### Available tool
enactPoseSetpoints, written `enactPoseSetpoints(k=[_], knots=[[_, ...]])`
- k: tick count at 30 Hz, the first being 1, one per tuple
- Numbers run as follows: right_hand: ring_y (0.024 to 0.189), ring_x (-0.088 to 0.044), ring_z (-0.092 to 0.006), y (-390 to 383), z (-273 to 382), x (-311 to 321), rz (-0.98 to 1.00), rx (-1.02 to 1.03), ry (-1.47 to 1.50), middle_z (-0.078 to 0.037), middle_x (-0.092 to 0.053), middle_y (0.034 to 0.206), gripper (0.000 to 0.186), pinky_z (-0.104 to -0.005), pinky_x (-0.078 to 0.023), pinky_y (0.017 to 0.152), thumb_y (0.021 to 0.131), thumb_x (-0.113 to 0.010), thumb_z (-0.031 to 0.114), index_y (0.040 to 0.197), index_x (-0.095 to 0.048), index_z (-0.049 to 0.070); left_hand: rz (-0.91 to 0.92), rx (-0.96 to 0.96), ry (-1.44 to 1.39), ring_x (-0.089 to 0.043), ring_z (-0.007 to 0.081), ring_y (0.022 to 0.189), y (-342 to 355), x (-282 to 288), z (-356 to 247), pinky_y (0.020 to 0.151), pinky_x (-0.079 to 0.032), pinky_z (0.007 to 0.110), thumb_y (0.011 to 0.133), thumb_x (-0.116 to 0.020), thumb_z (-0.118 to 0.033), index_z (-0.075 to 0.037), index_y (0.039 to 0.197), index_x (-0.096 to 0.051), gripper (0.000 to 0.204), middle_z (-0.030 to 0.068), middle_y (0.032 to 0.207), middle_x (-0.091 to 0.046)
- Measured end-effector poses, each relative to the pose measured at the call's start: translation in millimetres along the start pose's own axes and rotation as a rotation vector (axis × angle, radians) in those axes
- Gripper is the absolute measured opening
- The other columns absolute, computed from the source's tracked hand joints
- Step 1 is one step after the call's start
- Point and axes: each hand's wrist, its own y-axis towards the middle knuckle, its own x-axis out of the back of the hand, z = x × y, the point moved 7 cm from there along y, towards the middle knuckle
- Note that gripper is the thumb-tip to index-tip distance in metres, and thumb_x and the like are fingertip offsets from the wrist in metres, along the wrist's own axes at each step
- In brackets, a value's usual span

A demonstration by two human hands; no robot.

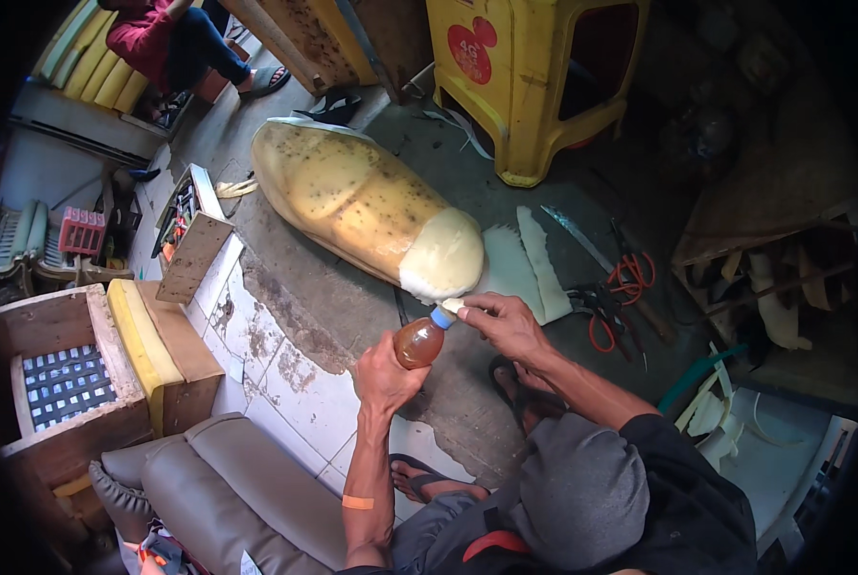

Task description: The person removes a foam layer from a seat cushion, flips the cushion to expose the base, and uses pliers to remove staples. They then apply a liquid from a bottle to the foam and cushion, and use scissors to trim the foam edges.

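My left hand (391, 374) is wrapped round a small clear bottle (419, 342) of amber-brown liquid with a blue top (442, 317). The bottle tilts up toward my right hand (504, 324), whose fingers pinch a small pale scrap of foam (454, 306) right at the blue top. Just beyond lies a long, yellowed foam seat pad (352, 196) with dark specks. A newer cream foam piece (443, 257) covers its near end. Beside that end, a pale foam sheet (534, 264) lies on the floor.
To the right are a long blade (578, 237) and scissors with orange handles (602, 331). A yellow plastic stool (534, 96) stands at the back. On the left are a wooden toolbox (196, 251), wooden boxes (127, 359) and a grey padded seat (247, 489). Another person (185, 48) sits far left.
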Motion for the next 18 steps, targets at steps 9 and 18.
enactPoseSetpoints(k=[9, 18], knots=[[0.062, -0.051, -0.0052, -6, 6, 4, 0.166, -0.172, 0.084, 0.002, -0.067, 0.077, 0.028, -0.0243, -0.039, 0.054, 0.094, -0.072, 0.029, 0.107, -0.078, 0.004, 0.025, 0.37, 0.101, -0.073, 0.0419, 0.088, 5, -11, 8, 0.078, -0.058, 0.045, 0.068, -0.084, -0.022, -0.001, 0.105, -0.068, 0.045, 0.0244, 0.091, -0.073], [0.07, -0.058, -0.0111, 72, -36, 46, -0.252, -0.05, 0.057, -0.002, -0.067, 0.077, 0.034, -0.0299, -0.046, 0.066, 0.094, -0.066, 0.033, 0.104, -0.076, 0.002, -0.033, 0.544, -1.147, -0.061, 0.0131, 0.079, 16, -52, 71, 0.076, -0.052, 0.029, 0.079, -0.073, -0.013, -0.001, 0.128, -0.061, 0.052, 0.0093, 0.112, -0.071]])
